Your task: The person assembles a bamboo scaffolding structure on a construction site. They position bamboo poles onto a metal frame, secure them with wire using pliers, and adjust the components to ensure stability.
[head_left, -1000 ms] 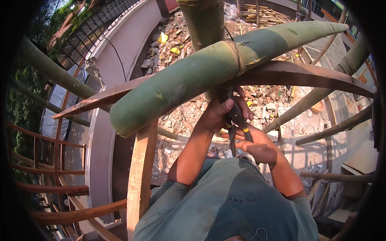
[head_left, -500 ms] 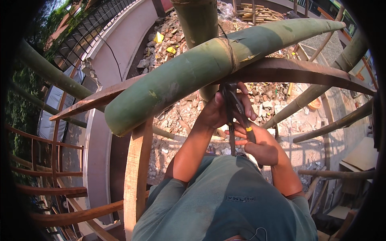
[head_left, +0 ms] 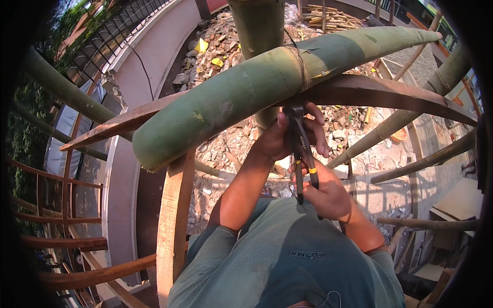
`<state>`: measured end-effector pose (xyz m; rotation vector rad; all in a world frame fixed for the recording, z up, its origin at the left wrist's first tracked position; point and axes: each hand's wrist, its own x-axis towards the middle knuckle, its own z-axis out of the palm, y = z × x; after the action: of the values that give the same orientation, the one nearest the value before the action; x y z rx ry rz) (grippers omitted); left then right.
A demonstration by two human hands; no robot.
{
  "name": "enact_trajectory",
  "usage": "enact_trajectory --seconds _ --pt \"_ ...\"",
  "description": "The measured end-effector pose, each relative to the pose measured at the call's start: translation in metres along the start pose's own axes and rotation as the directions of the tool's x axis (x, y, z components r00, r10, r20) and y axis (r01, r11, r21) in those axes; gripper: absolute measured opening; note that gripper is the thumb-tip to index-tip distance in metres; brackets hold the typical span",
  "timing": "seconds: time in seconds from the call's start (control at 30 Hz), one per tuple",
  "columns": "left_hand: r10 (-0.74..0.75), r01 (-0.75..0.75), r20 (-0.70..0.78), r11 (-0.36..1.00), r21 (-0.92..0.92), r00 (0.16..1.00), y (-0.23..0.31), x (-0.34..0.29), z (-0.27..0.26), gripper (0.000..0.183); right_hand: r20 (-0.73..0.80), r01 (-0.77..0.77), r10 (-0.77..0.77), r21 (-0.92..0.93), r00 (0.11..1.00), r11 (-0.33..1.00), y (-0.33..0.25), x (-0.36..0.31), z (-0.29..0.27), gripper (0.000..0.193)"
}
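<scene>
A broad spread of broken brick and stone rubble (head_left: 218,38) covers the ground below, with a pink wall (head_left: 169,43) along its left side and a black metal railing (head_left: 110,43) on top of the wall. A thick green bamboo pole (head_left: 226,102) slants across the view, its blunt end at lower left and its far end narrowing toward upper right. A reddish-brown wooden beam (head_left: 380,95) crosses behind it, and a thick upright bamboo post (head_left: 257,28) stands behind the pole near its middle. A paler timber (head_left: 173,226) rises at the lower left to just under the pole's blunt end. The person wears a grey-green shirt (head_left: 246,256). Farther off, at upper right, lies a stack of thin poles (head_left: 328,19).

The dark long-handled tool (head_left: 307,154), with a yellow band on each handle, is in front of the chest, its head just below the beam in the view. The right hand (head_left: 331,195) is clamped on the lower part of one handle, thumb across it. The left hand (head_left: 277,138) is higher, curled around the tool's head with thumb and fingers on opposite sides; whether it presses on the tool or on something behind it cannot be told. The hands are near each other.

An orange basin (head_left: 400,135) sits on the ground at right. A dark tie (head_left: 301,66) runs around the bamboo pole near its middle.
</scene>
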<state>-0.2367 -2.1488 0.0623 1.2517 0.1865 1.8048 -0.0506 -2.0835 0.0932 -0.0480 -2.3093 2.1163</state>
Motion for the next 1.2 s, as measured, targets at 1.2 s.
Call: enact_trajectory --seconds 1.2 --pt "-0.077 0.027 -0.128 0.934 -0.355 0.989 0.004 0.004 0.037 0.037 0.682 -0.689 -0.457 0.701 0.571 0.184 0.09 0.06 0.007 0.022"
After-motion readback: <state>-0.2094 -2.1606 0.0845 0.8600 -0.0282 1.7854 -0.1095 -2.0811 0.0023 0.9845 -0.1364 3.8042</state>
